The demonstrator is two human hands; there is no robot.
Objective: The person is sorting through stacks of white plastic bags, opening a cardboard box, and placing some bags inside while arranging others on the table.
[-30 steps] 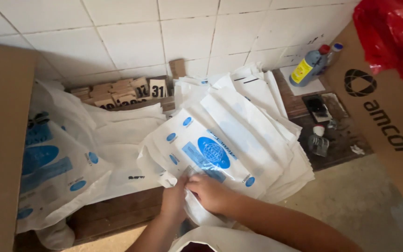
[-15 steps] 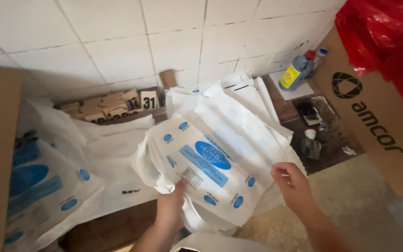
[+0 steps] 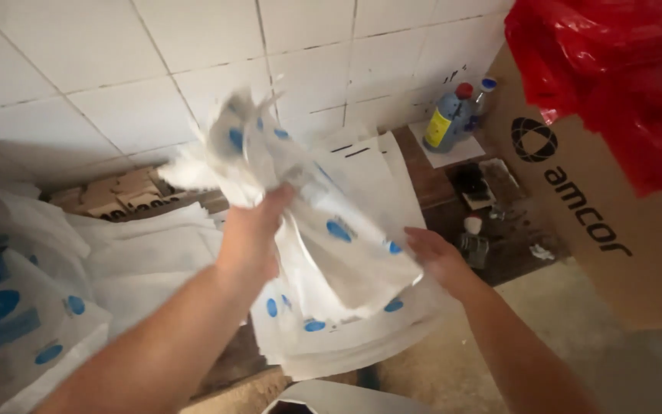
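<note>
A white sack with blue print point(image 3: 323, 207) is lifted off the stack, crumpled and blurred by motion. My left hand point(image 3: 253, 234) grips it near its upper middle, raised above the pile. My right hand point(image 3: 437, 259) holds the sack's lower right edge. Under them lies a stack of flat white sacks point(image 3: 346, 337) on a low wooden bench.
More white and blue sacks point(image 3: 24, 307) lie to the left. A brown cardboard box point(image 3: 614, 222) with a red plastic bag point(image 3: 614, 84) stands at right. Bottles point(image 3: 453, 115) stand in the tiled corner, and small wooden blocks point(image 3: 116, 195) sit by the wall.
The top sack went from lying flat on the stack to being pulled up and bunched. My left hand rose with it; my right hand moved out to the sack's right edge.
</note>
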